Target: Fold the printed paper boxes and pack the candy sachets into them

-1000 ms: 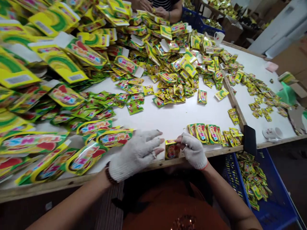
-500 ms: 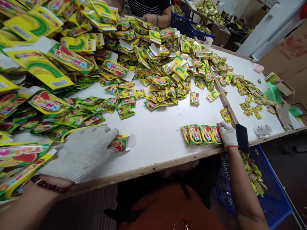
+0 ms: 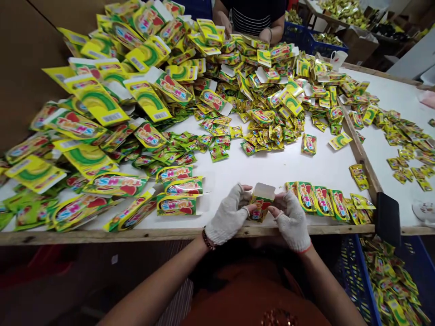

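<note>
Both my hands wear white fingerless knit gloves and meet at the table's near edge. My left hand (image 3: 228, 213) and my right hand (image 3: 291, 217) pinch a small yellow-green carton (image 3: 261, 202) between them, its white top flap standing open. Just right of it lies a row of filled cartons (image 3: 319, 197) side by side. Left of my hands lie flat unfolded cartons (image 3: 176, 204) printed in red, green and yellow.
A big heap of flat cartons and small sachets (image 3: 265, 131) covers the white table (image 3: 272, 167). A wooden divider (image 3: 360, 154) splits the top. A blue crate (image 3: 390, 280) of sachets sits low right. Another person (image 3: 254, 18) works at the far side beside a white mug (image 3: 335, 59).
My left hand came in from the flat-carton pile at the left and my right hand came back from the row of cartons; both now hold one opened carton at the centre.
</note>
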{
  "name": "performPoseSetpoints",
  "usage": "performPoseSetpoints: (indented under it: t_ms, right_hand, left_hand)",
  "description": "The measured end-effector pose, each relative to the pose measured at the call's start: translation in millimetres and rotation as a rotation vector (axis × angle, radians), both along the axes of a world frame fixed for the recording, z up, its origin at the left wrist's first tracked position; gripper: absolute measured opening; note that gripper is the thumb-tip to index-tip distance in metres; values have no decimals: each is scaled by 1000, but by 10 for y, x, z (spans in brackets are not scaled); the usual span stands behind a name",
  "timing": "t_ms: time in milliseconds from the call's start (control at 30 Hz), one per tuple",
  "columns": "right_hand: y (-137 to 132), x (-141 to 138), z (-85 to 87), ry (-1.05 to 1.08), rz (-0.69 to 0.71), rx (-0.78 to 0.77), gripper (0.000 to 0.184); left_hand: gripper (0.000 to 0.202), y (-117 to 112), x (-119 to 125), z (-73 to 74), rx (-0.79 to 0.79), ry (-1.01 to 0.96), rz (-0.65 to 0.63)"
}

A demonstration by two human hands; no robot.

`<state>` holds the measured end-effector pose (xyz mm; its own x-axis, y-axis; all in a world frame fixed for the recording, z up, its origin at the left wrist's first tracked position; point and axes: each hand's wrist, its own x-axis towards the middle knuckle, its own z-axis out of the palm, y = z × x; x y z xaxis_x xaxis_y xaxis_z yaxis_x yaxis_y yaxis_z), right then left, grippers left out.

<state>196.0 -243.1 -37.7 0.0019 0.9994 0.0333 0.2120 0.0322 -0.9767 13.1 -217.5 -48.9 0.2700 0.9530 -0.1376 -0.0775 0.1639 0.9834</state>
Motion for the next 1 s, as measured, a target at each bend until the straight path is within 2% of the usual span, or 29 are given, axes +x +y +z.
performPoseSetpoints:
  t_ms: [133, 300, 467, 533, 600, 633, 700, 800, 867, 1000]
  right_hand:
    - [31, -72, -147, -82, -40, 33, 18]
    - [68, 2, -54, -263, 32, 102, 16]
    - [129, -47, 8, -307, 78, 43, 14]
    - [147, -85, -3, -211, 66, 44, 17]
    - [162, -112, -9, -142, 56, 55, 33]
    - [169, -117, -5, -153, 64, 64, 36]
    - [179, -111, 23, -250, 106, 100, 28]
    - [183, -88, 93, -355, 199, 207, 17]
    - [186, -81, 135, -364, 243, 252, 17]
    - [207, -105, 188, -413, 236, 189, 17]
  left_hand:
    - [37, -34, -90, -21, 178, 189, -68]
    - [37, -45, -190, -47, 281, 310, -47]
    - [13, 122, -215, 48, 407, 294, -85]
    - [12, 200, -228, 96, 375, 303, -103]
    - [10, 244, -240, 114, 258, 224, -95]
    - [17, 251, -246, 111, 198, 166, -84]
    - [25, 242, -263, 96, 144, 113, -84]
    - [12, 212, -299, 94, 247, 222, -111]
    - [14, 210, -326, 121, 321, 278, -130]
    - [18, 268, -354, 208, 318, 411, -175]
